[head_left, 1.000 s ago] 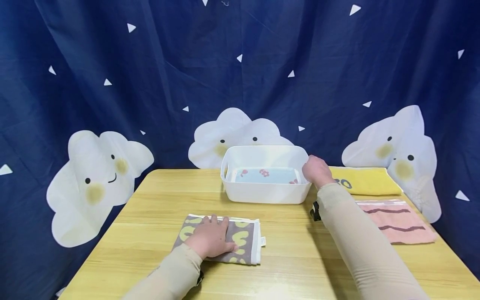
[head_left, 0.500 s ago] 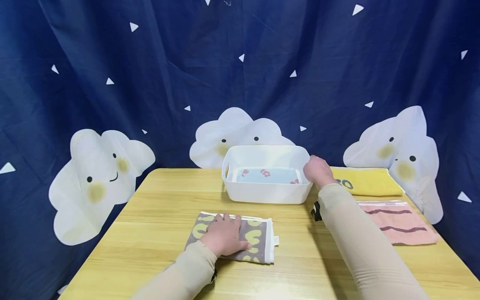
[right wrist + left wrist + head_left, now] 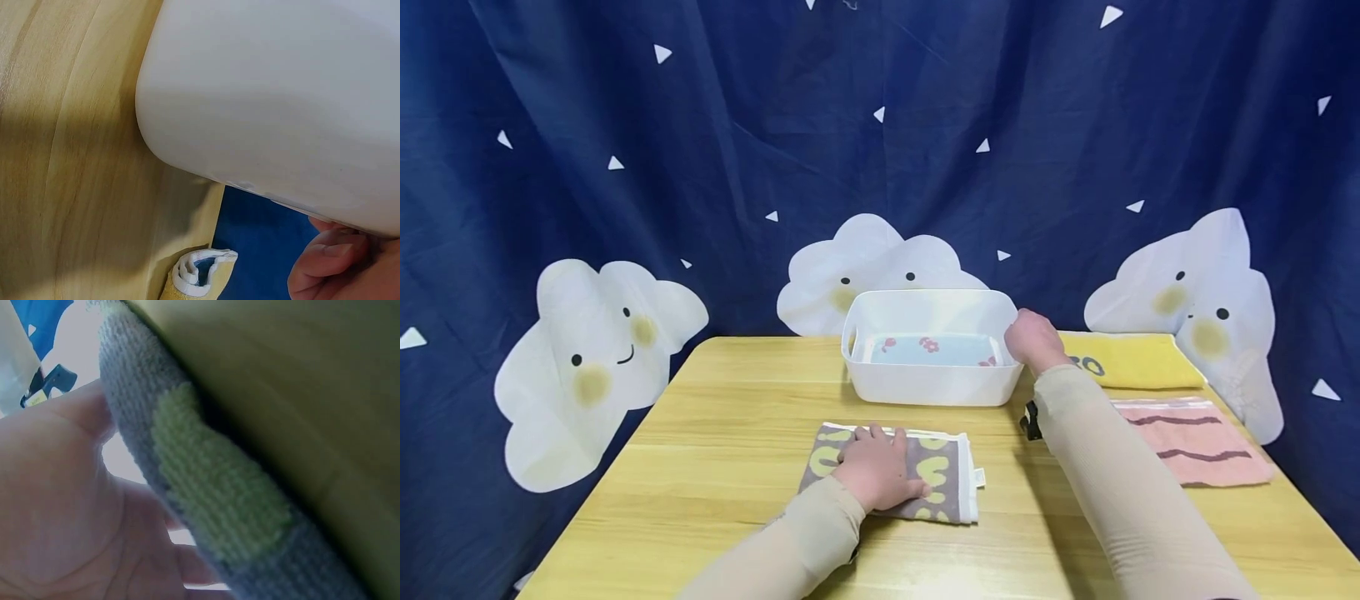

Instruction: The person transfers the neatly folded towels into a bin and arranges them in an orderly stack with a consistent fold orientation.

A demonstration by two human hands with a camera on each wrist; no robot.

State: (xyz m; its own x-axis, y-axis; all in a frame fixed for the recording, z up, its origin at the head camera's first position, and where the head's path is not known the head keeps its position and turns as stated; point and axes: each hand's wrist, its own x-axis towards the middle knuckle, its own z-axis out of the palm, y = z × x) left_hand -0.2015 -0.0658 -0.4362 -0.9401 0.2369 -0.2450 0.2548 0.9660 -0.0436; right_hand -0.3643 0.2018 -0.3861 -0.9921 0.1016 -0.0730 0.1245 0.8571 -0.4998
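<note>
A folded grey-brown towel point(image 3: 943, 471) with yellow shapes and a white border lies near the front of the table. My left hand point(image 3: 882, 475) rests on it with fingers spread; in the left wrist view, the towel's thick edge point(image 3: 219, 487) shows beside the palm. Farther back stands a white plastic basket point(image 3: 932, 386), upright. At its right end my right hand point(image 3: 1036, 342) grips the rim by the handle, and its curled fingers point(image 3: 328, 256) show in the right wrist view. Inside the basket lies a flat light-blue piece with pink flowers point(image 3: 902, 353).
To the right of the basket lies a folded yellow towel point(image 3: 1138, 364). In front of that is a pink towel point(image 3: 1195, 443) with dark wavy stripes, partly behind the right sleeve. A navy curtain point(image 3: 737, 125) with clouds hangs behind the wooden table point(image 3: 715, 475).
My left hand and the grey-brown towel under it have slid to the right across the table. My right hand and the basket have stayed in place.
</note>
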